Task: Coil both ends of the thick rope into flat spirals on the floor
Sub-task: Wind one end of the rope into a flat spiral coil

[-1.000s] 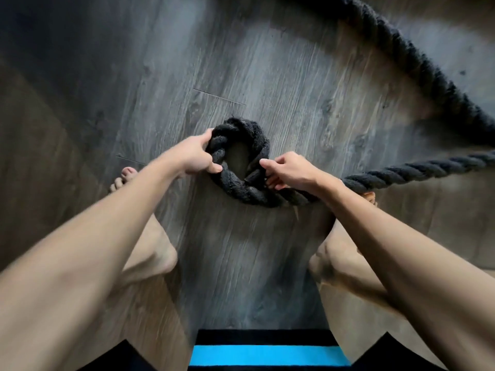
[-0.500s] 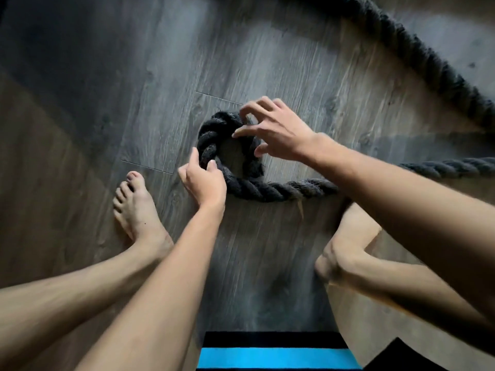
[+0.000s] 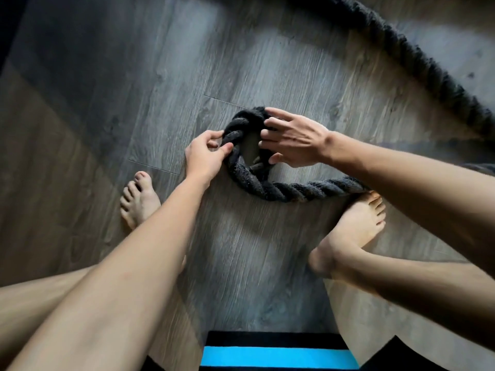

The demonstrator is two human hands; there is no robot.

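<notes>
Black thick rope (image 3: pixel 270 190) on grey wood floor (image 3: pixel 267 62), end curled into one small loop. Pinching loop's left side w/ left hand (image 3: pixel 205 153), thumb & fingers. Laid over loop's right side: right hand (image 3: pixel 294 140), fingers straight & spread, touching rope. Trailing off right past right foot (image 3: pixel 356 226), 2nd stretch across top-right.

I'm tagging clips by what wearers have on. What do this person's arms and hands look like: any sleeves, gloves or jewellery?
The left forearm and right forearm are bare to the frame edge, no sleeves in view. The left hand and right hand are ungloved; no watch, bracelet, ring or marking shows on either.
</notes>
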